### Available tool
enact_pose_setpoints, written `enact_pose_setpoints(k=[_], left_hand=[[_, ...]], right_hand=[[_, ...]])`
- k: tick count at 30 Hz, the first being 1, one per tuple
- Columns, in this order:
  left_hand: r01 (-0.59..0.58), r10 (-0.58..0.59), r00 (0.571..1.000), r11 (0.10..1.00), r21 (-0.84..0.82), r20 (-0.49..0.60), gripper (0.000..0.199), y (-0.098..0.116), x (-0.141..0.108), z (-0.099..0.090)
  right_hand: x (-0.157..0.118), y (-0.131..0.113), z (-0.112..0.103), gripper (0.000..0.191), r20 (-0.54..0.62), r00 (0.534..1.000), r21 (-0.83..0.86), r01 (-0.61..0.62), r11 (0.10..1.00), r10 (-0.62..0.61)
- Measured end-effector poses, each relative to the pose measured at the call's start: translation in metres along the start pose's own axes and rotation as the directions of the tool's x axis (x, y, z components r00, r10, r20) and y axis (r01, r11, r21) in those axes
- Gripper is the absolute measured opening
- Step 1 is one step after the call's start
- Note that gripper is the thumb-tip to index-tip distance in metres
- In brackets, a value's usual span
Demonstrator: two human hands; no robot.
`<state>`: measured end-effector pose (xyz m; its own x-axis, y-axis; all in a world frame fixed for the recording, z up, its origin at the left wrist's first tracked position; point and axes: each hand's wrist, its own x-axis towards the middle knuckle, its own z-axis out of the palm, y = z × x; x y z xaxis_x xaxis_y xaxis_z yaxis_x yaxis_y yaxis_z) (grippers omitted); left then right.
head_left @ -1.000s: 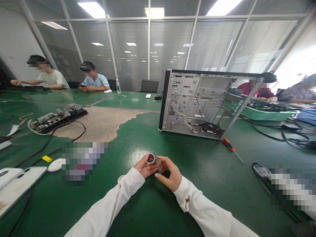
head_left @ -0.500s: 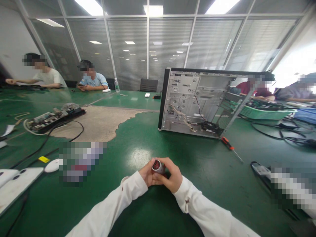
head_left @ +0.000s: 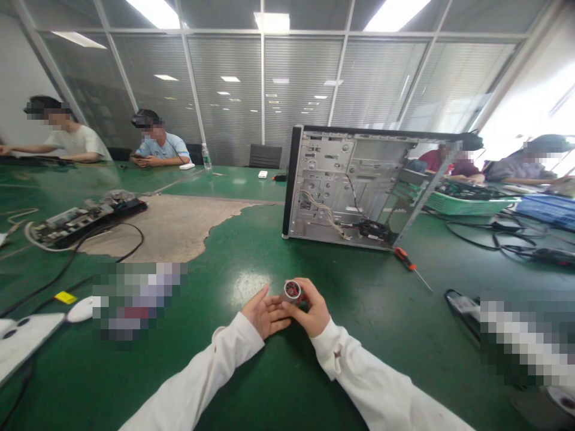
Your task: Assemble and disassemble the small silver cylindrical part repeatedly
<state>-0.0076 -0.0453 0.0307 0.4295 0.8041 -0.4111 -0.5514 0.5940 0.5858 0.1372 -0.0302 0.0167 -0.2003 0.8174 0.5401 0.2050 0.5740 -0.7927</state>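
My right hand grips a small round grey container from its right side. Its open top faces me, and small red and dark pieces show inside, too small to name. My left hand lies palm up with its fingers spread, just left of the container. The fingertips come close to the container's lower side; whether they touch it I cannot tell. Beyond both hands stands a computer case with its side off, showing bare metal, wires and a black fan.
An orange-handled screwdriver lies by the case's right corner. Left are a circuit board assembly, cables and a worn patch in the green tabletop. A green basket stands at right. Several people sit across the table.
My left hand has let go of the container and opened out, palm up. The right hand keeps hold of it, and the container's mouth has turned more toward me. The view has shifted slightly right.
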Motion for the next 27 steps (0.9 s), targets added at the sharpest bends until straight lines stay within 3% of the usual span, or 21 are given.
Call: enact_pose_setpoints(k=[8, 14, 17, 22, 25, 27], left_hand=[[-0.216, 0.215, 0.976, 0.976, 0.027, 0.038, 0.028, -0.004, 0.007, -0.01], [-0.441, 0.427, 0.897, 0.865, 0.237, 0.112, 0.044, -0.016, 0.018, -0.021], [-0.557, 0.528, 0.827, 0.724, 0.407, 0.193, 0.049, -0.018, 0.019, -0.023], [-0.696, 0.622, 0.664, 0.313, 0.646, 0.415, 0.046, -0.016, 0.009, -0.016], [-0.716, 0.607, 0.605, 0.131, 0.685, 0.516, 0.045, -0.016, 0.003, -0.011], [-0.717, 0.603, 0.582, 0.065, 0.694, 0.545, 0.046, -0.017, 0.0, -0.008]], right_hand=[[0.005, 0.023, 0.001, 0.037, -0.059, 0.953, 0.231, -0.278, 0.932, 0.298], [0.006, 0.027, 0.001, 0.037, -0.052, 0.945, 0.28, -0.297, 0.913, 0.324], [0.005, 0.025, 0.002, 0.035, -0.058, 0.957, 0.244, -0.262, 0.934, 0.284], [0.004, 0.019, 0.0, 0.036, -0.006, 0.971, 0.078, -0.24, 0.968, 0.241], [0.004, 0.013, -0.001, 0.036, -0.009, 0.981, 0.014, -0.191, 0.981, 0.191], [0.003, 0.009, -0.002, 0.035, -0.024, 0.989, -0.013, -0.15, 0.989, 0.149]])
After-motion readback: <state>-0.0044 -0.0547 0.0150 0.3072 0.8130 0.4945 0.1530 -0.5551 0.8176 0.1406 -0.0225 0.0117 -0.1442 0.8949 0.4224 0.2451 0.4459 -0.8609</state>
